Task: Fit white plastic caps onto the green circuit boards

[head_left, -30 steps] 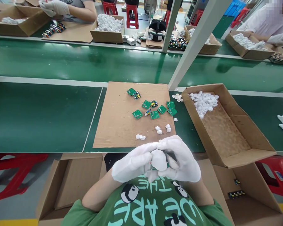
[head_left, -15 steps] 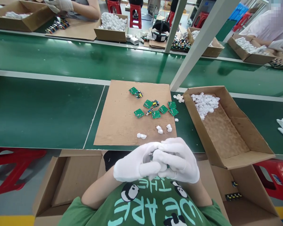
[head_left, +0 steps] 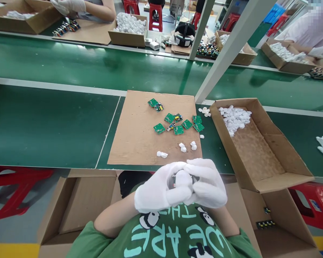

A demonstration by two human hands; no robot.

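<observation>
My left hand [head_left: 158, 190] and my right hand [head_left: 208, 184], both in white gloves, meet in front of my chest with bent fingers. They close around a small item, mostly covered by the gloves; only grey and dark bits of it show between the fingers, so its kind cannot be made out. Beyond them lies a cardboard sheet [head_left: 134, 132] bearing several green circuit boards [head_left: 159, 128], a few of them turned component side up. Small white plastic pieces [head_left: 162, 154] rest along the sheet's near edge, with another pair of white pieces [head_left: 182, 147] further right.
To the right, an open cardboard box [head_left: 269, 143] holds a heap of white pieces [head_left: 235, 118]. Loose white caps [head_left: 205, 111] lie beside it. A slanted white post [head_left: 226, 50] rises behind. Below the table edge are cardboard boxes [head_left: 88, 204]. Co-workers' gloved hands [head_left: 68, 5] appear across the belt.
My hands have shifted slightly to the right, and their fingers have turned, showing a little more of the dark bits between them. The boards and white pieces lie as before.
</observation>
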